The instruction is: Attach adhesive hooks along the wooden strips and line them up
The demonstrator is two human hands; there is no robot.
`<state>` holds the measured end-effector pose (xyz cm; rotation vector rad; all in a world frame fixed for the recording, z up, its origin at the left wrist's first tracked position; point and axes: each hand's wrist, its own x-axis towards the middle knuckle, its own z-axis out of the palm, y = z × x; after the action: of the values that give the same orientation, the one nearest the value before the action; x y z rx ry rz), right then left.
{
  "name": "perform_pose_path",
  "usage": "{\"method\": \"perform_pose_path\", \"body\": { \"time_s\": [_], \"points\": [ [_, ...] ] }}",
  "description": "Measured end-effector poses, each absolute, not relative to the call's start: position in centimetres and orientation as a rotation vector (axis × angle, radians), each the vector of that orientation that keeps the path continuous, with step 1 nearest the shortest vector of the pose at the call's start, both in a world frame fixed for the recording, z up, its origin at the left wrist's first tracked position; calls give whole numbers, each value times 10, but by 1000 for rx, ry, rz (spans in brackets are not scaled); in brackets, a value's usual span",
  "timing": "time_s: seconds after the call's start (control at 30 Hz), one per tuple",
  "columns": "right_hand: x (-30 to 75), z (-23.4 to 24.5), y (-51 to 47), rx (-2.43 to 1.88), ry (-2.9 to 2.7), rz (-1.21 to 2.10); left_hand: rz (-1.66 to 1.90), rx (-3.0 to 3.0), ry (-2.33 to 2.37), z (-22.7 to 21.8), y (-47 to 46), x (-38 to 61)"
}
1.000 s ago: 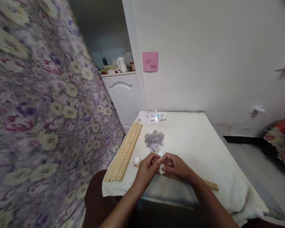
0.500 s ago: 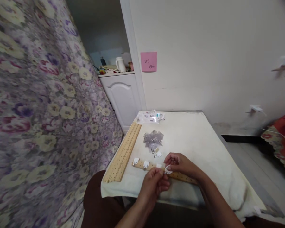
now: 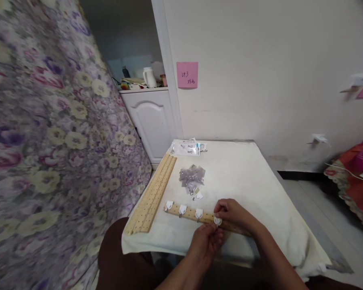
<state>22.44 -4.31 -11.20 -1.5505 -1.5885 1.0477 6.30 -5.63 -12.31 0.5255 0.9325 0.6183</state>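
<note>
A perforated wooden strip (image 3: 189,212) lies across the near part of the table, with three white hooks (image 3: 199,214) spaced along its left half. Farther right on the same strip, another white hook (image 3: 218,220) is pinched between my two hands. My left hand (image 3: 206,241) closes on its lower metal end from below. From above, my right hand (image 3: 234,212) has its fingertips closed on the hook's upper edge, and the forearm covers the strip's right end. Just beyond the strip lies one loose white hook (image 3: 198,196), beside a pile of small clear packets with metal hooks (image 3: 192,176).
Several perforated wooden strips (image 3: 153,193) lie side by side along the table's left edge. Clear packaging (image 3: 184,148) rests at the back left corner. A white cloth (image 3: 230,165) covers the table. A floral curtain (image 3: 63,141) hangs on the left.
Both hands have moved slightly right and brought the white hook down onto the wooden strip. The third hook, partly covered before, now shows fully. The camera view has shifted a little.
</note>
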Motion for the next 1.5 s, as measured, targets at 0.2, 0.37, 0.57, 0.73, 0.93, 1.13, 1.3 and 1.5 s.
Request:
{"method": "perform_pose_path", "body": {
  "time_s": [0.2,0.37,0.57,0.73,0.93,1.13,1.3,1.5],
  "points": [
    [220,-115,-39,-1556,-1605,973,645,367,952,-119,-58,60],
    [217,-120,-36,-1539,-1596,968,670,362,922,-122,-59,56],
    [218,-122,-37,-1535,-1593,1002,687,391,957,-124,-60,55],
    [219,-122,-38,-1541,-1591,1024,728,496,961,-127,-63,56],
    [219,-123,-38,-1520,-1604,1007,753,560,998,-131,-62,60],
    [220,-121,-39,-1511,-1619,993,762,593,993,-139,-62,64],
    [221,-120,-39,-1522,-1622,993,764,620,993,-140,-62,66],
    [220,-119,-40,-1529,-1618,993,759,636,988,-140,-62,65]
  ]
}}
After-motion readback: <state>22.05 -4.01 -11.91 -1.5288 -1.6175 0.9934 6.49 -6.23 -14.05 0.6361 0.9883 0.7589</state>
